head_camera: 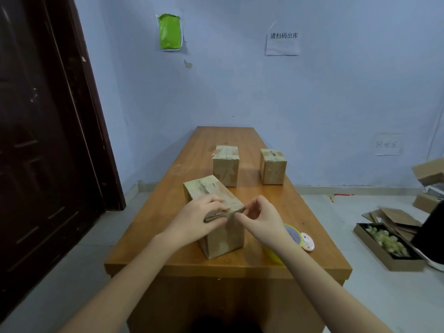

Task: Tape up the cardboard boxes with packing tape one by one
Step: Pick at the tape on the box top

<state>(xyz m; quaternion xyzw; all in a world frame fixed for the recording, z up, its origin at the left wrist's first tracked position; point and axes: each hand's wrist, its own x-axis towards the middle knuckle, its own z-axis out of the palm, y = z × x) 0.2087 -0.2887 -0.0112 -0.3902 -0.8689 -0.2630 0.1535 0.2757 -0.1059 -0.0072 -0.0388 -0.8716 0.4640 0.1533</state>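
A cardboard box (222, 239) stands near the front of the wooden table (168, 248). My left hand (199, 216) lies over the near end of its top, fingers curled round the front edge. My right hand (260, 218) pinches at the box's near right top corner with thumb and fingers; whether tape is between them I cannot tell. A yellow tape dispenser (292, 236) sits just right of the box, partly hidden by my right wrist. Two more cardboard boxes stand further back, one in the middle (225, 168) and one to the right (274, 168).
A small pink and white object (307, 241) lies beside the dispenser. On the floor to the right are flattened cardboard pieces (394, 218) and a tray of pale filler (386, 246). A dark door (48, 140) stands at the left.
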